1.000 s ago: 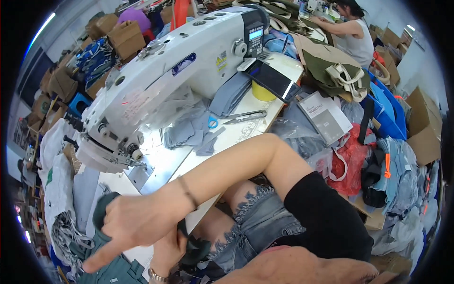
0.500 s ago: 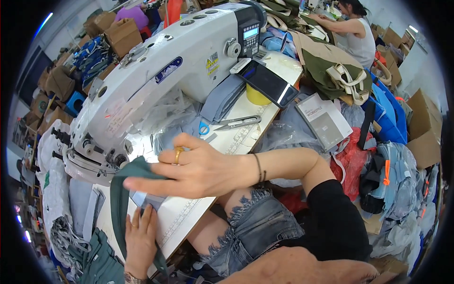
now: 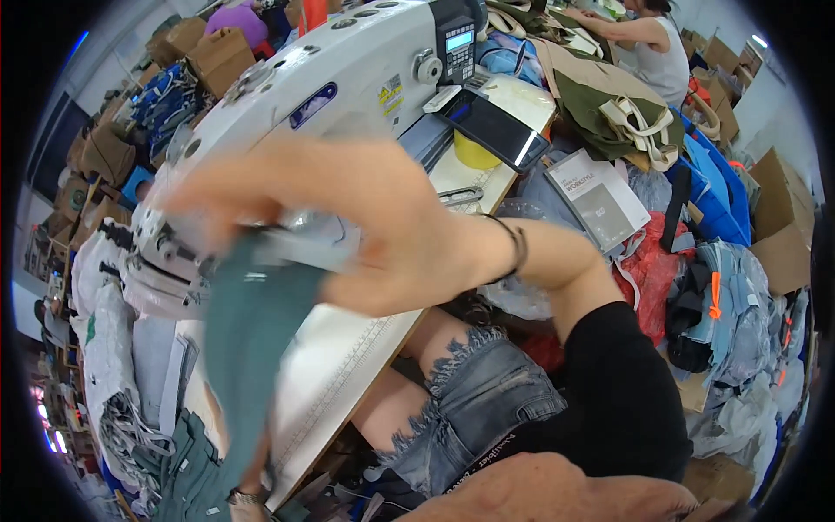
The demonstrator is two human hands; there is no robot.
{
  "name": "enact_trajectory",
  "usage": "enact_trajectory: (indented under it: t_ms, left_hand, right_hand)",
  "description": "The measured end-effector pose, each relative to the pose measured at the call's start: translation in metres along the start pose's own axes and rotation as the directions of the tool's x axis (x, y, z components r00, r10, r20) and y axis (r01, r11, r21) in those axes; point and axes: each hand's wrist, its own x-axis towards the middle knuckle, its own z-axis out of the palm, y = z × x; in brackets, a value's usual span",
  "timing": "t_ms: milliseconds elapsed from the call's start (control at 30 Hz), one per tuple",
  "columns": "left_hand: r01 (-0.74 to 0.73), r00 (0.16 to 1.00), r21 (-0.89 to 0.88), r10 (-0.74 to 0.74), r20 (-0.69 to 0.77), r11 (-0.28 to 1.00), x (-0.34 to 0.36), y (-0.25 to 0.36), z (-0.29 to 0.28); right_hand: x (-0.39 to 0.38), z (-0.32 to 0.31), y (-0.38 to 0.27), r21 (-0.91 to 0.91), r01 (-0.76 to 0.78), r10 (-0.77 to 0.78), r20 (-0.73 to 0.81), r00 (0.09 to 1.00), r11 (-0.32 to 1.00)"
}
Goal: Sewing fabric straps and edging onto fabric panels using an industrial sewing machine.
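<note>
My right hand, blurred, is raised in front of the white sewing machine, fingers closed on the top of a dark green fabric strip. The strip hangs down over the white work table and hides most of my left hand; its watch shows near the bottom edge, and I cannot tell what its fingers hold. Folded green pieces lie left of the strip. Grey pieces lie at the table's left.
A phone rests over a yellow roll, with metal snips below. A white booklet, red plastic bag, bundled fabric and cardboard boxes crowd the right. Another person works at the back right.
My right hand moved from lower left up across the machine's front and now lifts the green strip higher. My left hand, visible on the table half a second ago, is mostly covered.
</note>
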Motion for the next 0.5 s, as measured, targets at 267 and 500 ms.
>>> enact_trajectory:
  t_ms: [267,500]
  left_hand:
    - [-0.040,0.996,0.359,0.064,-0.055,0.933,0.025,-0.012,0.004]
    - [-0.113,0.977,0.078,0.125,-0.175,0.991,0.026,0.007,0.010]
  right_hand:
    - [-0.163,0.000,-0.062,-0.127,-0.227,0.215,0.882,0.420,0.966]
    - [-0.109,-0.064,-0.069,-0.139,-0.877,0.575,0.799,0.176,0.461]
